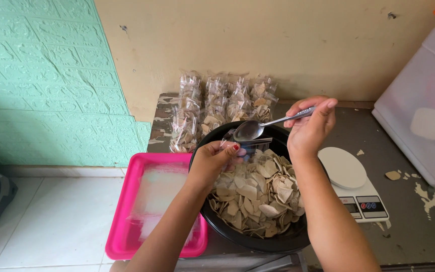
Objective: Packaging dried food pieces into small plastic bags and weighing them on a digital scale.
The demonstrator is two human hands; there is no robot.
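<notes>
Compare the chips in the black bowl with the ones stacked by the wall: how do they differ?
The chips in the black bowl lie loose in an open heap; the bagged chips are sealed in small clear packets. The bowl's heap sits right under both hands; the packets stand in rows against the wall. Both look like the same pale, thin pieces.

Black bowl of beige chips, pink tray, white scale, green embossed wall panel.

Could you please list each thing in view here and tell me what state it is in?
Spoon: empty, held in right hand.
Small clear bag: empty, held by left hand.
Black bowl: full of chips.
Scale: platform bare.
Pink tray: holds clear bags.
Packed bags: filled, stacked.
</notes>
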